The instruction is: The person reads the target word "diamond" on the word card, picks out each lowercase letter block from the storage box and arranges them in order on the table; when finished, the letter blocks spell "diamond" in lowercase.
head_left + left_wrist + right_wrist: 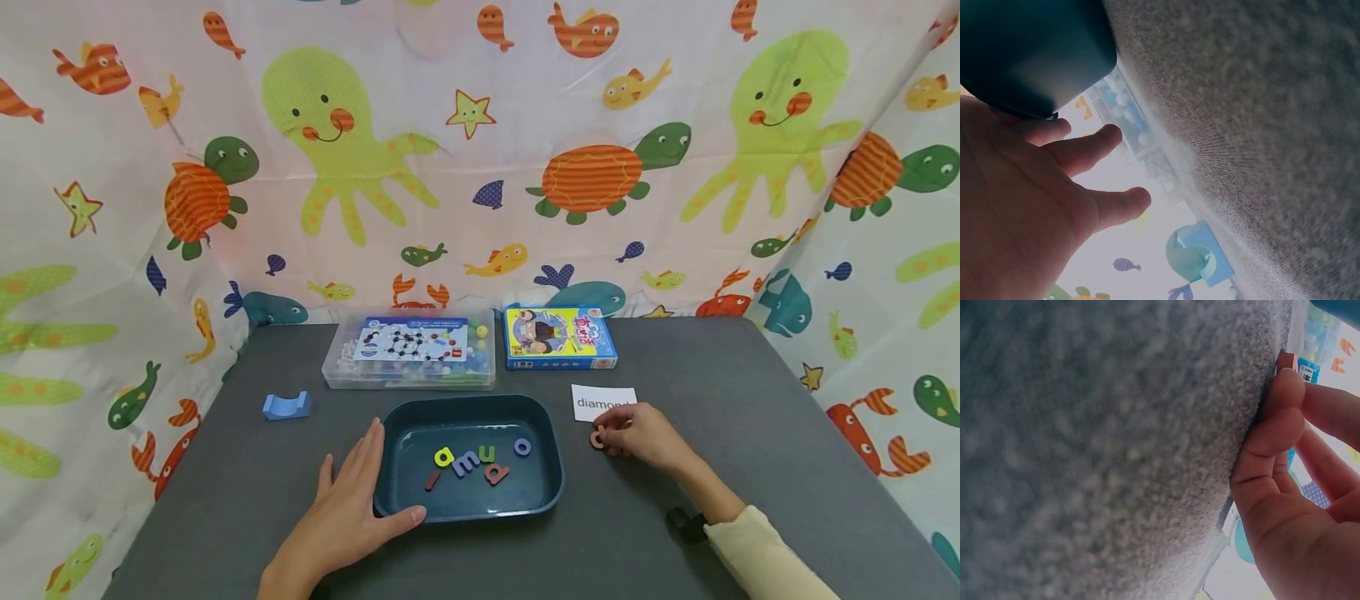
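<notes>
The right hand [641, 435] pinched a flat, reddish-brown letter [593, 441] in narrowed fingers, right of the dark-teal, rectangular tray [525, 492]; the left hand [347, 510], fingers wide, touched the tray; light, level placement seemed best.

We count six letters [466, 464] inside one tray [525, 493], at least one outside, two boxes [408, 340], one card [588, 412], one blue block [287, 407].
</notes>
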A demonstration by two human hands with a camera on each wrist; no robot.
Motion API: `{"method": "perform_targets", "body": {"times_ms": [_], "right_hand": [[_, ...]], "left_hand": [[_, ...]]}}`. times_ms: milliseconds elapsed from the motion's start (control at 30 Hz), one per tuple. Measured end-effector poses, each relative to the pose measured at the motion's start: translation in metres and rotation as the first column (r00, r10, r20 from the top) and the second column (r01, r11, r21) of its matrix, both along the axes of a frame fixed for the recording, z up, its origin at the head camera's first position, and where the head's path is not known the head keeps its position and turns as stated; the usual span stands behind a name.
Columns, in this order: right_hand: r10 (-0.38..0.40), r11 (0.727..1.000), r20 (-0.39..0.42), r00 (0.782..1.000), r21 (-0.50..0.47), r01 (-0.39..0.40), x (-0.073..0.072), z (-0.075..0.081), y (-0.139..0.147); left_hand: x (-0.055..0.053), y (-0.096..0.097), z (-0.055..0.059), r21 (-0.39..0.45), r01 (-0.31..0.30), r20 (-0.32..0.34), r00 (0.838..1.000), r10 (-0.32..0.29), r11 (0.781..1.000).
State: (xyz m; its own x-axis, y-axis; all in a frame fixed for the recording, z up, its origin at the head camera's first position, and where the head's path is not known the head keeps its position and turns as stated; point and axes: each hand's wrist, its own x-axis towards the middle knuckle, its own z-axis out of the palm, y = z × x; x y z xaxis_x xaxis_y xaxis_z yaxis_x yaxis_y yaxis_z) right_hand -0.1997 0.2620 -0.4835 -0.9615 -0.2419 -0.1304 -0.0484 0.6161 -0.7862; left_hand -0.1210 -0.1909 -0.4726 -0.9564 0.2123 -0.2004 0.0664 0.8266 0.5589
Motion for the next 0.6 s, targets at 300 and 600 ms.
{"method": "perform_targets", "body": {"times_ms": [300, 600], "right_hand": [[-0.001, 1.0, 0.008, 1.0, 0.01, 0.001, -0.002, -0.002, 0.0], [-0.011, 0.993, 0.044, 0.999, -0.121, 0.016, -0.005, 0.012, 0.0]], "left_hand": [[0.001, 0.001, 0.002, -0.012, 0.0, 0.006, 1.0, 0.0, 1.0], [0.002, 0.001, 0.002, -0.016, -0.002, 0.007, 1.0, 0.002, 1.0]]}}
